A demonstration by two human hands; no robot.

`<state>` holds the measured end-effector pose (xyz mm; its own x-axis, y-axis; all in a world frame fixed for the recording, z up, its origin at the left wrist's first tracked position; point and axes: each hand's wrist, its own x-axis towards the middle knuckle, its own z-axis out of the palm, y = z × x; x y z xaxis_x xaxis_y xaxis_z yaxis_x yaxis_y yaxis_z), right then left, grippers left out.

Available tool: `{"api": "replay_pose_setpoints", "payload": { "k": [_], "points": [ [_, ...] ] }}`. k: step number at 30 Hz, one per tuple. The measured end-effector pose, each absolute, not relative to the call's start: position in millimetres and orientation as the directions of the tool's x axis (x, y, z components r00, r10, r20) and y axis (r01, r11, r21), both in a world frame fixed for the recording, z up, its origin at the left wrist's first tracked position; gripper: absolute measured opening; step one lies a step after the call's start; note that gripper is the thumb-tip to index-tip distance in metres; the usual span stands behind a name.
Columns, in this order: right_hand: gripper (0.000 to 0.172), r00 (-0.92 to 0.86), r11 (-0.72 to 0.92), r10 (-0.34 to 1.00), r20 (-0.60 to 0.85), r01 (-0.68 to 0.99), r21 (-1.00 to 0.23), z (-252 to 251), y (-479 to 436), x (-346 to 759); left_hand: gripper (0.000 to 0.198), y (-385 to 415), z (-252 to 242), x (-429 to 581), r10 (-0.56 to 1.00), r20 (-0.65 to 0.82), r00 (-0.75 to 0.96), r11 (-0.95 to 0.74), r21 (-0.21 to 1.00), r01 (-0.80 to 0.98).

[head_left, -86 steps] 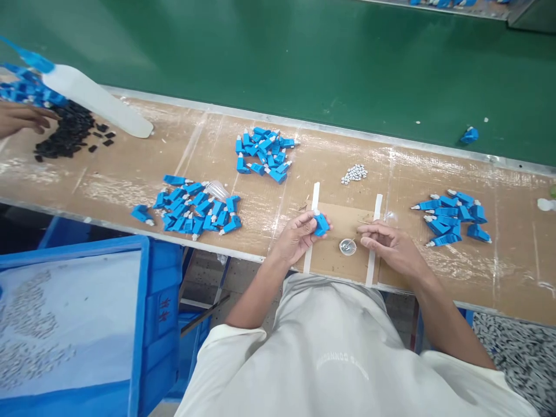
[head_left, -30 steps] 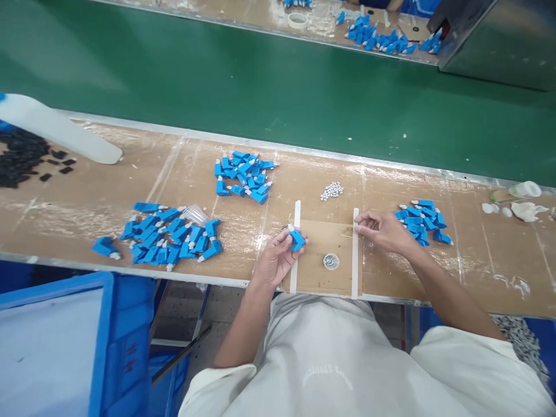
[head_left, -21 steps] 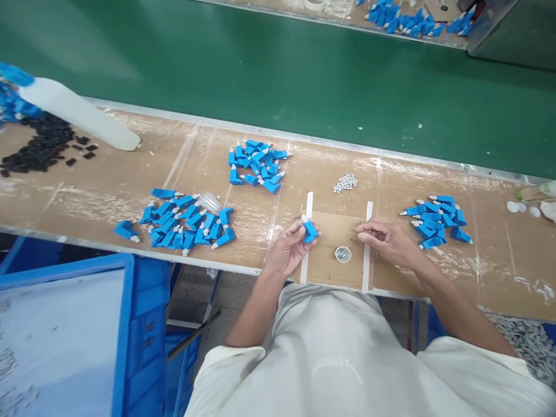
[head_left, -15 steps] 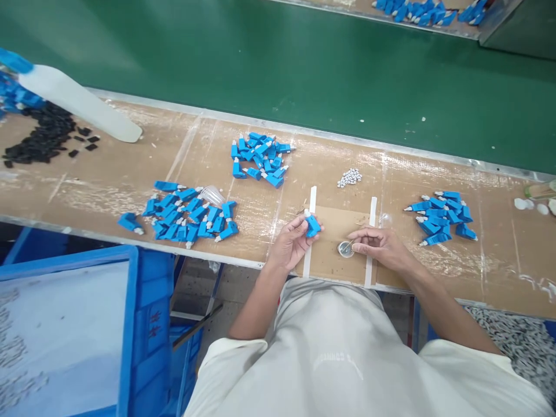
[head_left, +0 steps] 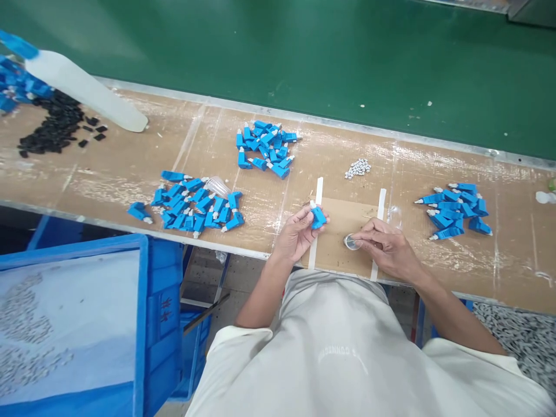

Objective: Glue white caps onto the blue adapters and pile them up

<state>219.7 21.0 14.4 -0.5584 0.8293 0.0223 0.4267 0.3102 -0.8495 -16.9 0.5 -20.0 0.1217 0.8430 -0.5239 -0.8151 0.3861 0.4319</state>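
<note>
My left hand (head_left: 295,238) is closed on a small blue plastic part (head_left: 318,218) with a white tip pointing up and away. On the cardboard mat (head_left: 336,258), between two white tape strips, sits a small round dish (head_left: 348,244). My right hand (head_left: 388,248) is pinched over the dish's right side, its fingers on a thin stick that barely shows now. Part of the dish is hidden by those fingertips. Beyond the mat lies a little heap of small white-grey pieces (head_left: 358,168).
Similar blue parts lie in a left pile (head_left: 186,205), a middle pile (head_left: 264,145) and a right pile (head_left: 456,209). At far left are black pieces (head_left: 54,124) and a white bottle (head_left: 87,90). A blue crate (head_left: 158,313) stands below the bench edge.
The whole view has shifted a little. My right fingers have come further over the dish, and the stick shows less than before. The left hand keeps its hold on the blue part.
</note>
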Motion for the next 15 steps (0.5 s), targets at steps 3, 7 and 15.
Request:
{"api": "replay_pose_setpoints", "payload": {
  "k": [3,7,15],
  "points": [
    [0.021,-0.577,0.403,0.811,0.096,0.433,-0.807,11.0,19.6,217.7,0.013,0.5,-21.6,-17.2,0.850,-0.512,0.121,0.381,0.440,-0.813],
    [0.016,-0.580,0.490,0.793,0.186,0.427,-0.760,6.5,21.0,216.2,0.020,-0.8,-24.8,-17.5,0.870,-0.478,0.120,0.372,0.478,-0.796],
    [0.021,-0.476,0.446,0.857,0.198,0.493,-0.747,18.2,15.4,220.5,0.035,-8.1,-21.1,-4.4,0.876,-0.451,0.170,0.418,0.534,-0.735]
  ]
}}
